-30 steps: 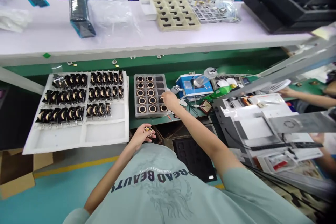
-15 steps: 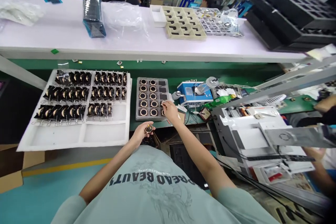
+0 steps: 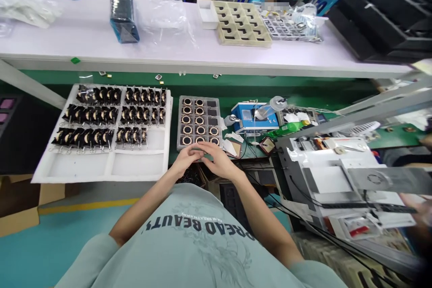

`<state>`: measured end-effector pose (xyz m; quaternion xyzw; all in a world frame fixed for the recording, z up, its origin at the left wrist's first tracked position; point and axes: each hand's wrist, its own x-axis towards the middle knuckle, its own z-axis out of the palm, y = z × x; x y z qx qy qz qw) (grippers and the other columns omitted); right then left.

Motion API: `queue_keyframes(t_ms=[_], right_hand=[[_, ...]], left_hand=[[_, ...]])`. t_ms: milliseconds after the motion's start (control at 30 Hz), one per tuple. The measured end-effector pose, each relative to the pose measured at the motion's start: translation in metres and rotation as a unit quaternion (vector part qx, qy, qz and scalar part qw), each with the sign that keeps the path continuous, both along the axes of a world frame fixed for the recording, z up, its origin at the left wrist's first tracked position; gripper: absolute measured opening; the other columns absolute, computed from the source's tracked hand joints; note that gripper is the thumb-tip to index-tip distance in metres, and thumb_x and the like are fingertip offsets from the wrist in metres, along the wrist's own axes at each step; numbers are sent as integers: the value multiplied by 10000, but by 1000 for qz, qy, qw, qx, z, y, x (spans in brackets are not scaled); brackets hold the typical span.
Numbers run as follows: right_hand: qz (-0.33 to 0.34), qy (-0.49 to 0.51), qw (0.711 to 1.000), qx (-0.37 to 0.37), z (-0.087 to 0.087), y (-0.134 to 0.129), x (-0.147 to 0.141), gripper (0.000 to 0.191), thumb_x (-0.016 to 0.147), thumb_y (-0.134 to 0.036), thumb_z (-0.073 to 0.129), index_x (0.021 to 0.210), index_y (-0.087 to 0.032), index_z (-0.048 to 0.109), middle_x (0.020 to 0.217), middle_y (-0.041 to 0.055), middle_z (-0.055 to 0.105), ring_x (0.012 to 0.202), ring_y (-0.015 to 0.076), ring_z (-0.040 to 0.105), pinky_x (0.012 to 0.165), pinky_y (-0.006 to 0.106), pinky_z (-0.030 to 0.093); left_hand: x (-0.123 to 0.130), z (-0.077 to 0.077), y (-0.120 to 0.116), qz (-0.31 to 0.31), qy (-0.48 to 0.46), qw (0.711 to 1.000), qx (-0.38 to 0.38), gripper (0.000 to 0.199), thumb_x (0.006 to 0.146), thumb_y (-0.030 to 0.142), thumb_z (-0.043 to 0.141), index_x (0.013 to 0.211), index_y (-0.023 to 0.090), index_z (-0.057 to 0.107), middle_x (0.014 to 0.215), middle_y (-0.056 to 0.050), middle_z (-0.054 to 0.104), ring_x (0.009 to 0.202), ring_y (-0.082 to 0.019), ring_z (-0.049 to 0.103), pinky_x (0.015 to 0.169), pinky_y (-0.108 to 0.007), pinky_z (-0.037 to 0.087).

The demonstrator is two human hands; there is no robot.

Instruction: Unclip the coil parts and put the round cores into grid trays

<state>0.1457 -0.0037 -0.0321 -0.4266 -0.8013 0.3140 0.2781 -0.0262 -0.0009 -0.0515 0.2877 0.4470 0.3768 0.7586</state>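
Note:
My left hand [image 3: 187, 160] and my right hand [image 3: 218, 160] meet just in front of a clear compartment tray [image 3: 220, 119]. The fingers of both hands are bent and close together. The round gold-rimmed watch case seen in the left hand half a second ago is hidden behind the fingers now. Whether the right fingers hold anything does not show. In the tray, several round black pieces with gold rims [image 3: 185, 119] lie in the left and middle columns, and two more sit at the lower right. Dark flat inserts show in the upper right compartments.
Left of the tray, a white foam tray [image 3: 79, 168] carries rows of clipped black parts [image 3: 89, 114]. A blue machine [image 3: 249, 117], a green bottle [image 3: 286, 129] and grey equipment [image 3: 313, 162] stand to the right. Above runs a white shelf [image 3: 101, 56] with a beige tray [image 3: 241, 22].
My right hand has left the tray's right column and come down to my left hand. The left hand has turned, and its watch case no longer shows. The view has shifted slightly.

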Motion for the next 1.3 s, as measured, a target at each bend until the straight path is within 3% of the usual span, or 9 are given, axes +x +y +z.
queue_keyframes(t_ms=[133, 200, 300, 400, 567, 800, 1000, 1200, 1300], right_hand=[[41, -23, 999, -8, -5, 17, 8, 330, 934, -155, 511, 1168, -236, 728, 1074, 78, 750, 970, 219, 675, 896, 367, 533], [16, -42, 999, 14, -15, 34, 14, 274, 931, -189, 539, 1097, -228, 754, 1030, 78, 760, 947, 225, 678, 888, 360, 528], [-121, -74, 989, 38, -37, 76, 29, 254, 903, -206, 557, 1052, -190, 762, 1018, 98, 763, 926, 239, 682, 888, 368, 521], [-242, -96, 965, 10, -61, 122, 43, 286, 881, -196, 534, 1064, -158, 750, 989, 109, 768, 858, 234, 692, 845, 355, 529], [-272, -136, 952, 17, -91, 152, 47, 324, 886, -200, 489, 1069, -132, 747, 1033, 141, 765, 912, 248, 698, 886, 364, 523], [-159, -165, 967, 107, -108, 119, 49, 369, 965, -279, 448, 1145, -110, 723, 1226, 181, 702, 1150, 265, 632, 1053, 437, 444], [-229, -156, 957, 80, -98, 129, 37, 344, 925, -216, 448, 1028, -93, 752, 1139, 196, 712, 1101, 263, 608, 1038, 442, 427], [-321, -2, 946, -46, -66, 95, -4, 348, 915, -390, 498, 1003, -121, 701, 1062, 175, 697, 1015, 262, 598, 946, 424, 474], [-180, 167, 944, -219, -51, 36, -40, 553, 941, -657, 366, 1010, -173, 624, 947, 95, 688, 821, 196, 635, 690, 304, 524]], left_hand=[[-14, 6, 0, -78, 73, 994, 11, 722, 813, 426, 746, 1428, 143, 494, 1044, -129, 722, 926, -233, 686, 847, -364, 502], [-35, 14, 5, -80, 220, 968, 86, 697, 854, 479, 680, 1440, 155, 486, 1210, -169, 679, 1073, -285, 648, 916, -416, 486], [-86, 25, 17, 35, 571, 799, 185, 580, 870, 492, 628, 1332, 144, 579, 1435, -210, 520, 1309, -383, 462, 1042, -513, 383], [-135, 30, 27, 87, 762, 626, 137, 516, 886, 461, 567, 1247, 96, 616, 1397, -269, 496, 1288, -444, 419, 1018, -567, 346], [-153, 24, 29, 34, 807, 576, 126, 443, 900, 427, 507, 1136, 96, 684, 1230, -264, 573, 1175, -411, 480, 940, -505, 377], [-139, 16, 39, 0, 800, 592, 101, 428, 888, 363, 506, 1032, 26, 727, 1121, -297, 633, 1094, -406, 545, 908, -482, 384], [-159, 28, 38, 50, 757, 646, 85, 306, 815, 312, 549, 851, 74, 737, 941, -240, 691, 926, -378, 629, 806, -431, 421], [-137, 40, 17, 222, 374, 895, 97, 247, 682, 396, 677, 704, 150, 686, 700, -71, 683, 775, -234, 631, 738, -313, 458], [-91, 41, 7, 198, 128, 971, 51, 313, 590, 407, 762, 740, 139, 706, 734, -68, 712, 786, -221, 658, 746, -298, 495]])
